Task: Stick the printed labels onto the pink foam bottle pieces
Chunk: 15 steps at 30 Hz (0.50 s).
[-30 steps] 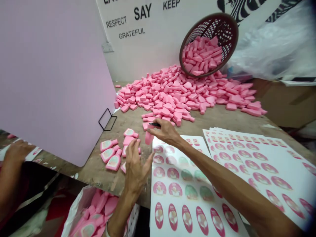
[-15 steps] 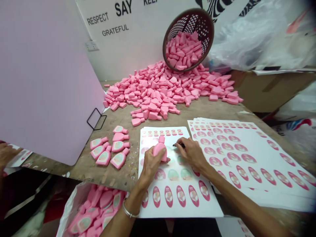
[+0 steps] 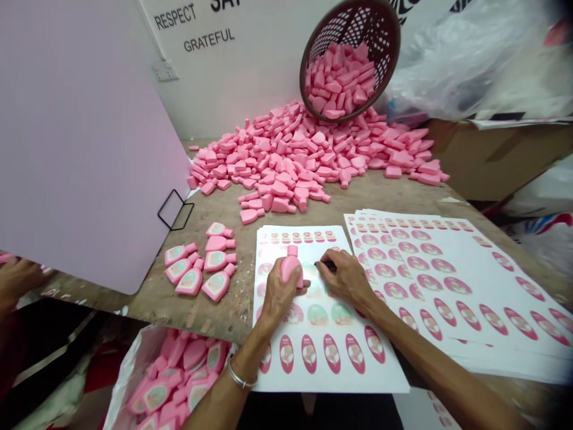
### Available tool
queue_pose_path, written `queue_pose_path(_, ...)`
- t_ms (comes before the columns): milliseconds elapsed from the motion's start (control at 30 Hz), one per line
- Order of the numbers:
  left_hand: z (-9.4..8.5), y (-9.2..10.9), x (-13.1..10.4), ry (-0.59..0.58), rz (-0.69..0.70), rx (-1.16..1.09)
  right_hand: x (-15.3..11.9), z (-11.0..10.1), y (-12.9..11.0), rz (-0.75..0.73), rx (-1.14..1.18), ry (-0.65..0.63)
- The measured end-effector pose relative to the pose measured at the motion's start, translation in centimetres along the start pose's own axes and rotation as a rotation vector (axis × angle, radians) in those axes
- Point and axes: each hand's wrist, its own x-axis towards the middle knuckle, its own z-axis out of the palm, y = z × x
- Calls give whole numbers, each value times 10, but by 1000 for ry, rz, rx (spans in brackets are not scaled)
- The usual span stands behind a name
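- Bottle of plain pink plastic (image 3: 290,266), neck up, sat firmly gripped in the left hand (image 3: 280,288), right above a white paper sheet (image 3: 376,377) of rounded pink and green labels (image 3: 317,315)!
- Right hand (image 3: 348,276) had a slim black tool (image 3: 329,265) pinched, tip at the green ones; touching or not, impossible to tell.
- Off left, seven small pink bottles (image 3: 216,261), most labelled, lay grouped on the brown wooden bench (image 3: 224,321).
- Behind, a big pink bottle heap (image 3: 286,156) spread below a tilted brown lattice basket (image 3: 385,51).
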Motion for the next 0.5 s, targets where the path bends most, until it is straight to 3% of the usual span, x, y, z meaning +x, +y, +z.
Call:
queue_pose_path(200,1,0,1,11,-19,-24,4,5,-7,24,-1,60)
queue_pose_path(400,-2,-3,1,10,-29,-86,12,-14,-2,315,587,-30)
queue_pose_path(500,-3,0,-5,3,-12,-238,11,-29,-12,369,716,-15)
